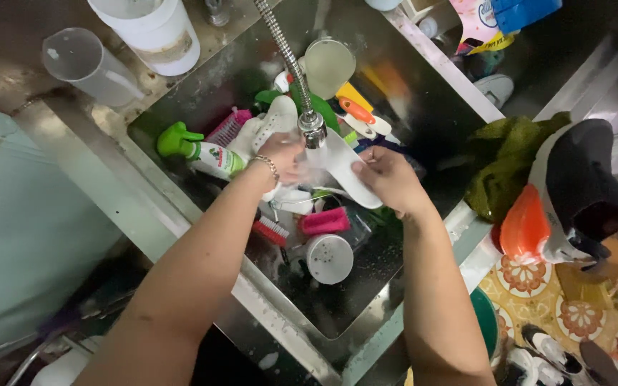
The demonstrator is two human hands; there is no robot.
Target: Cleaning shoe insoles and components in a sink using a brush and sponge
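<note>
Holding a white sole [345,171] under the tap [312,123] over the middle of the sink [423,93], I have both hands on it. My right hand [389,179] has its fingers closed round the near end; my left hand [284,156], bracelet at the wrist, grips the far end, fingers curled. Below lie a pink brush [323,221] and a round white lid [329,259]. A green-capped spray bottle [198,151] rests by the sink's left edge.
</note>
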